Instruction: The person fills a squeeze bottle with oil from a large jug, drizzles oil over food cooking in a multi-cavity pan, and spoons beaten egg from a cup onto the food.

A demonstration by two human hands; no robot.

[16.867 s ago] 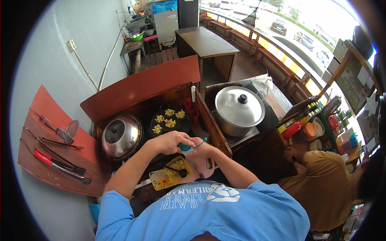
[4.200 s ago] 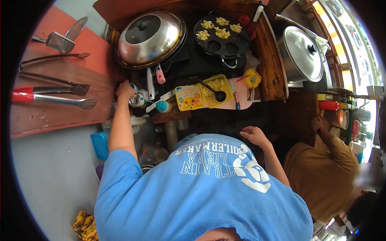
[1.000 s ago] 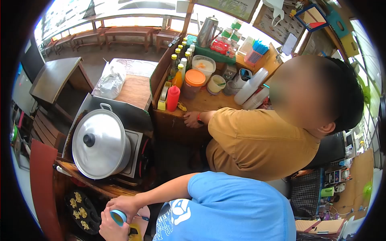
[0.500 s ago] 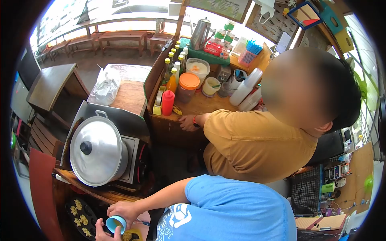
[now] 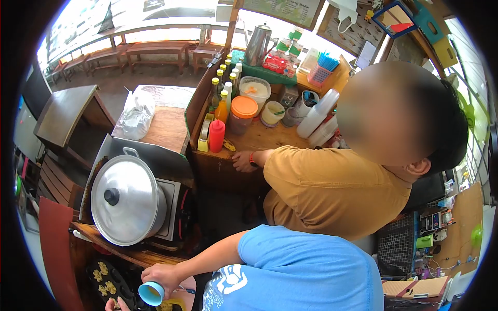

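My right hand (image 5: 161, 277) grips a light blue cup (image 5: 151, 294), tilted so that its mouth shows. Of my left hand (image 5: 118, 305) only some fingers show at the bottom edge, spread apart over a dark moulded pan (image 5: 124, 290). Several yellowish, lumpy food pieces (image 5: 110, 288) lie in that pan. Below the right wrist, part of a yellow container (image 5: 179, 301) with food in it is visible. A pinkish surface and a thin utensil handle (image 5: 188, 290) lie beside it, partly hidden by my blue shirt.
A large lidded aluminium pot (image 5: 124, 202) stands on a stove beyond a wooden edge (image 5: 129, 249). Close by, a person in a mustard shirt (image 5: 337, 186) rests a hand on a counter (image 5: 275, 135) holding bottles, tubs and cups. A plastic bag (image 5: 138, 115) sits on another table.
My left hand has moved from the cup's rim leftward and down, over the pan. My right hand keeps hold of the cup, whose mouth has turned slightly. The view has shifted a little.
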